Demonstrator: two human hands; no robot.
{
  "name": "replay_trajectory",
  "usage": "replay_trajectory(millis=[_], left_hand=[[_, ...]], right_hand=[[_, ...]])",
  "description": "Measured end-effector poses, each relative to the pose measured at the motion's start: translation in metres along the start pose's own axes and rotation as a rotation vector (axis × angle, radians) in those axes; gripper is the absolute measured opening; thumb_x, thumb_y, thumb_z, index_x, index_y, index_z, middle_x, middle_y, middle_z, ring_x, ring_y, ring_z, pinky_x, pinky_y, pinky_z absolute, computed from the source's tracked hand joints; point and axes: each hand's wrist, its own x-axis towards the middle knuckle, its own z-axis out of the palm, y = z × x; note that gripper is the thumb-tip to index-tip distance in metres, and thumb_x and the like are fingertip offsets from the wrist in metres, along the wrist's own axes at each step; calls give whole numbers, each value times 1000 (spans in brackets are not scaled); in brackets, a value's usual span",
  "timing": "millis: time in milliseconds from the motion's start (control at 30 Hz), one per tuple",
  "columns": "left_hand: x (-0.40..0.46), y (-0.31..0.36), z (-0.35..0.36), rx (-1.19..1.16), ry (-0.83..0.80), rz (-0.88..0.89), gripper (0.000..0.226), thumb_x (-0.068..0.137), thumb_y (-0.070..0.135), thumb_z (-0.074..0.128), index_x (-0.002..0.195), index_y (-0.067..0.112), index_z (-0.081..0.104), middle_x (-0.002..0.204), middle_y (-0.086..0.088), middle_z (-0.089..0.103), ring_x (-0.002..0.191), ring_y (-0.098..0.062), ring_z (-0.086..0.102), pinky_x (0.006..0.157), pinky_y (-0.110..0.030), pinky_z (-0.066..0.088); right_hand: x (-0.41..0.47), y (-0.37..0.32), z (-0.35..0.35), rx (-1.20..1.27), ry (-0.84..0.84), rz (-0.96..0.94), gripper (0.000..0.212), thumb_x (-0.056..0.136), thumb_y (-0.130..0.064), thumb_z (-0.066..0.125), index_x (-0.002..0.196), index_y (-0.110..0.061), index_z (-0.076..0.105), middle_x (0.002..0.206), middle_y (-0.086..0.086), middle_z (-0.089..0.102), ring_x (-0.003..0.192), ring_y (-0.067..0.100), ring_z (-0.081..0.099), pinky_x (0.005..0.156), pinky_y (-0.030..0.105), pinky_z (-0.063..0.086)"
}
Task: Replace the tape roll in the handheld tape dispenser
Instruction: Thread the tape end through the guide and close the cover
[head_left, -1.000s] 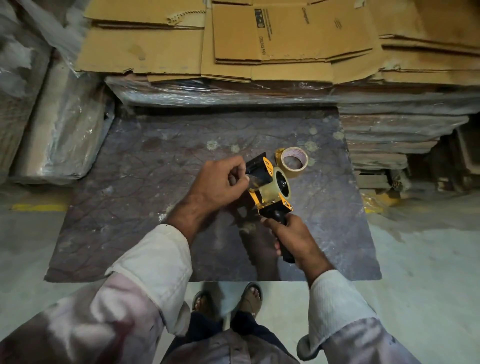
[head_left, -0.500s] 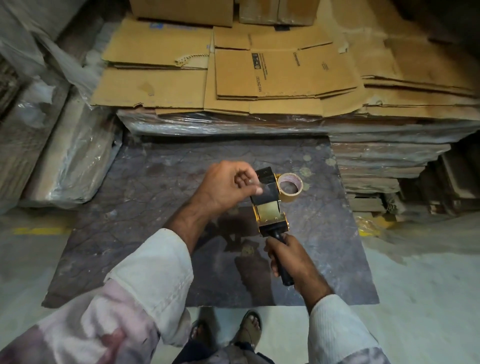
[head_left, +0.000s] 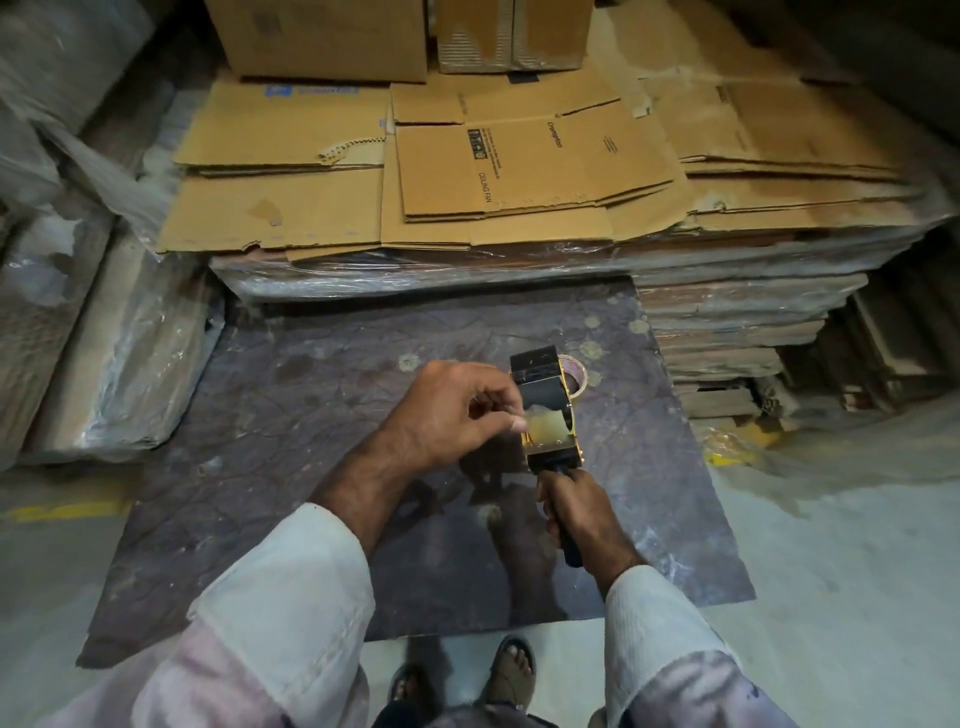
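A black and yellow handheld tape dispenser (head_left: 543, 400) is held above a dark stone slab (head_left: 291, 426). My right hand (head_left: 582, 512) grips its black handle from below. My left hand (head_left: 449, 410) pinches the loose end of the clear tape (head_left: 543, 423) that lies across the dispenser's front, near the yellow frame. The roll mounted in the dispenser is mostly hidden by its body. Just behind the dispenser a nearly spent tape roll (head_left: 575, 375) rests on the slab, partly hidden.
Flattened cardboard boxes (head_left: 519, 171) lie stacked on plastic-wrapped slabs behind the work slab. More wrapped slabs (head_left: 119, 358) lean at the left. Stacked boards (head_left: 737, 332) stand at the right. My sandalled feet (head_left: 509, 670) are at the slab's near edge on the concrete floor.
The dispenser has turned so its roll side faces away and its front faces up. My left hand has drawn the tape end down over the front. The camera tilted upward.
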Motion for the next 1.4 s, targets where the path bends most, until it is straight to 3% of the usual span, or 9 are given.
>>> replay_trajectory(millis=[100,267,467,633,867,1033,1167,1300,1400], left_hand=[[7,-3,-6,-33,73,8,6,86,20,76,85,15,73,81,2,69,75,-11,64,70,-29,52],[25,-11,-19,-132,142,-91,3,88,15,73,90,16,73,84,-4,70,75,-23,62,68,-34,50],[44,-18,-27,-306,168,-224,8,78,19,83,83,17,76,82,-11,72,70,-14,55,69,-37,51],[48,-18,-35,-394,88,-308,23,70,20,91,86,9,78,81,-14,77,69,-17,68,76,-45,57],[36,32,-27,-343,-158,-115,16,75,18,88,82,9,78,76,-4,75,66,-12,60,63,-27,50],[39,45,-18,-302,-171,-36,15,77,25,85,84,15,77,81,-5,75,78,-35,69,72,-49,57],[43,46,-14,-292,-127,-20,13,80,26,82,85,15,76,82,-8,74,70,-22,64,69,-39,53],[44,25,-37,-360,12,-158,13,81,13,82,89,5,74,90,-18,74,77,-19,62,76,-35,53],[39,17,-45,-365,30,-185,13,80,10,81,89,3,74,91,-18,74,74,-12,61,72,-23,53]], right_hand=[[-1,1,-3,-31,-10,-11,14,67,-25,58,61,-13,61,46,4,53,37,21,46,47,30,37],[-15,-3,2,5,-65,-16,14,74,-17,57,61,-12,58,46,5,50,38,22,44,43,28,36],[-30,-9,2,28,-171,-50,16,73,-19,55,59,-11,54,47,10,45,35,23,41,40,27,34],[-39,-3,2,37,-208,-39,20,77,-15,54,57,-13,54,47,9,44,33,23,40,40,26,34],[-37,-7,-3,86,-131,11,21,82,-13,52,61,-11,56,50,9,44,36,22,40,40,25,34],[-34,-21,-6,71,-130,0,18,76,-13,54,58,-14,56,47,6,44,35,21,38,40,24,33],[-36,-22,-1,57,-150,-34,23,74,-15,56,51,-17,58,48,5,47,35,23,41,40,25,33],[-43,-19,-3,68,-150,-26,19,82,-12,54,63,-11,57,48,5,45,35,21,40,40,24,32],[-46,-19,-5,77,-155,-15,20,85,-14,53,65,-10,57,50,6,46,36,21,40,41,25,32]])
